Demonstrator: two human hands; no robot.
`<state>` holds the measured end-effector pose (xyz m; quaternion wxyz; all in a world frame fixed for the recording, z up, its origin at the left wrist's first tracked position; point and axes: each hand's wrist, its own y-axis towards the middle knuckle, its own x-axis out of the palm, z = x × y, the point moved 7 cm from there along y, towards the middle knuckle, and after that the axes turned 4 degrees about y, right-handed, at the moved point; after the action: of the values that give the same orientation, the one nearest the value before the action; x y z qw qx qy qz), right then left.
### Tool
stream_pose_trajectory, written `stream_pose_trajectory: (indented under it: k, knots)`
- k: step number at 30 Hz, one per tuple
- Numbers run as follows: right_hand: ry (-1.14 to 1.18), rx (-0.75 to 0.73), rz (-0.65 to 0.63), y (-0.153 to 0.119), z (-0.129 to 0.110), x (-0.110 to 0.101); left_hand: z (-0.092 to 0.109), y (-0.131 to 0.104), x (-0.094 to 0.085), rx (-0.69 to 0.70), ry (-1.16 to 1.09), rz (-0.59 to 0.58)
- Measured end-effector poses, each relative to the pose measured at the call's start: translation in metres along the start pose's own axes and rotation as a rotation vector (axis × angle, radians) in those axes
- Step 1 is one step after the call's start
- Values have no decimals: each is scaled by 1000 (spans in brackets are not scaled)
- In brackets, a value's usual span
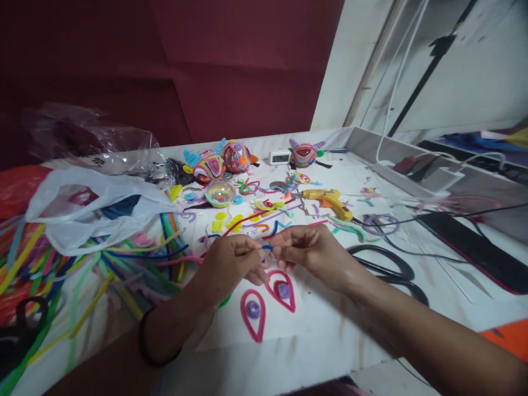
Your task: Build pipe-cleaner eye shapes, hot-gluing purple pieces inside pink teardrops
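Observation:
Both hands meet over the middle of the table, pinching a short blue pipe cleaner [267, 247] between them. My left hand [237, 258] has thumb and fingers closed on its left end. At the other end, the fingertips of my right hand [309, 250] are pressed together on it. Just below the hands, two pink teardrop-shaped pipe cleaner loops lie on white paper: a left loop [242, 316] and a right loop [293, 300]. Inside each sits a purple coil, the left coil [253, 309] and the right coil [284, 290].
A yellow glue gun [328, 199] lies beyond my right hand, near black-handled scissors [385, 263]. Decorated balls [304, 155] and a small digital clock [279, 158] stand at the back. Bundled pipe cleaners [103, 264] and a white plastic bag [91, 203] fill the left. A black phone-like slab [474, 250] lies right.

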<state>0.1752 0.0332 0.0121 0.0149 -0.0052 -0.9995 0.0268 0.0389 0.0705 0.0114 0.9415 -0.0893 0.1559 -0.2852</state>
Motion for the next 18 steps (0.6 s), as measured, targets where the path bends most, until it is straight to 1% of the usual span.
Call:
stream_pose_trajectory:
  k: [4, 7, 11, 14, 18]
  knots:
    - [-44, -17, -34, -2, 1, -2, 0, 1, 1, 13, -10, -12]
    - [-130, -53, -54, -7, 1, -7, 0, 1, 2, 1, -14, -17]
    - [-316, -154, -1, -16, -9, -17, 0, 1, 5, -16, -39, -42]
    - [-409, -187, 7, -21, -15, -14, -2, 0, 9, -8, -63, -60]
    - [-480, -201, -8, -23, -15, -9, -6, -1, 15, -6, -78, -106]
